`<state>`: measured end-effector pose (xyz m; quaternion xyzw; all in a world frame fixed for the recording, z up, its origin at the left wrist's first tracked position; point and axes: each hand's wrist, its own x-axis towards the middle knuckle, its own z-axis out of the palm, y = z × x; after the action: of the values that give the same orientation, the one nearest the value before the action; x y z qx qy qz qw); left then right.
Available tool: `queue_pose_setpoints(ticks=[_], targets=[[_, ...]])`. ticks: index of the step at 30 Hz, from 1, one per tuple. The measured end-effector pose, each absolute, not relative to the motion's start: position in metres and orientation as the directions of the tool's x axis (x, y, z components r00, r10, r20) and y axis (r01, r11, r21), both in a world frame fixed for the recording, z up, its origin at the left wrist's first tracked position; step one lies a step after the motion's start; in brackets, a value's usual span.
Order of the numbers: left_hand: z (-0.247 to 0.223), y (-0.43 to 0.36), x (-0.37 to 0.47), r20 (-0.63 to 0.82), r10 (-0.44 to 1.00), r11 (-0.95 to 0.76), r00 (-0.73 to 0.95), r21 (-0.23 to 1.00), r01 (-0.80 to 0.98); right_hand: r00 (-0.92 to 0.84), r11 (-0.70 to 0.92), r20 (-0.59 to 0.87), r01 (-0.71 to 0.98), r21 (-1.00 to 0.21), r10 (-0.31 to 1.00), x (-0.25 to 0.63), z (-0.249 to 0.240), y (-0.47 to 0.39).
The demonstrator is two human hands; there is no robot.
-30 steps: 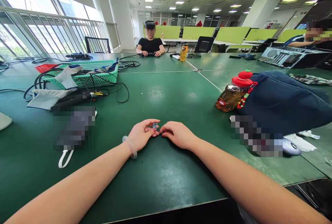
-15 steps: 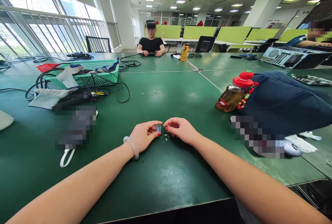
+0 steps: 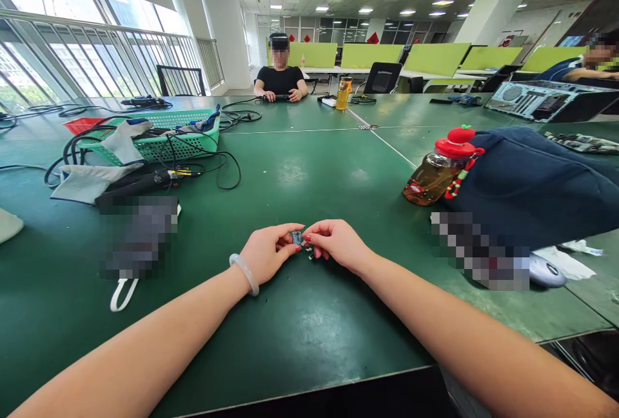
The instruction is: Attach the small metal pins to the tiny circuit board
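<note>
Between the thumb and forefinger of my left hand [image 3: 269, 246] is a small blue-grey circuit board [image 3: 296, 237], gripped by its edges just above the green table [image 3: 290, 340]. A pale bangle [image 3: 244, 274] circles that wrist. My right hand [image 3: 337, 241] is closed in a pinch at the board's right edge. A tiny light bit seems to show at its fingertips, too small to name. Below those fingers, small pale pieces [image 3: 311, 255] lie on the table, partly covered by the hand.
On the left are a green basket [image 3: 178, 146] with cables and gloves, and a dark pouch [image 3: 145, 237]. To the right stand a red-lidded bottle [image 3: 428, 176], a navy bag [image 3: 536, 186] and a mouse [image 3: 546, 271]. A person [image 3: 280, 76] sits opposite; another is far right.
My right hand has moved slightly left, its fingertips now meeting the board's edge instead of hovering apart from it. The left hand keeps its hold. The view has shifted slightly.
</note>
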<state>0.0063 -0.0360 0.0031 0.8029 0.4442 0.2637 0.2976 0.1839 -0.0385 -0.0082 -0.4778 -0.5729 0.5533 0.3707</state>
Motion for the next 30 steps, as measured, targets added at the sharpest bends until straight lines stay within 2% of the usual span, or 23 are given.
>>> queue_pose_setpoints(ticks=[6, 19, 26, 30], targets=[[0.0039, -0.0367, 0.0065, 0.183, 0.854, -0.471, 0.487, 0.668, 0.576, -0.207, -0.043, -0.097, 0.253, -0.967, 0.974, 0.1824, -0.0054, -0.0400], [0.0088, -0.0405, 0.0067, 0.216, 0.802, -0.575, 0.557, 0.534, 0.620, -0.208, 0.116, 0.026, 0.432, -0.894, 0.978, 0.1812, -0.0052, -0.0440], [0.0070, -0.0402, 0.0063, 0.205, 0.799, -0.576, 0.566, 0.530, 0.622, -0.244, 0.256, 0.138, 0.561, -0.788, 0.960, 0.1817, -0.0045, -0.0444], [0.0068, -0.0405, 0.0052, 0.198, 0.800, -0.555, 0.566, 0.601, 0.575, -0.287, 0.337, 0.203, 0.568, -0.751, 0.936, 0.1822, -0.0035, -0.0458]])
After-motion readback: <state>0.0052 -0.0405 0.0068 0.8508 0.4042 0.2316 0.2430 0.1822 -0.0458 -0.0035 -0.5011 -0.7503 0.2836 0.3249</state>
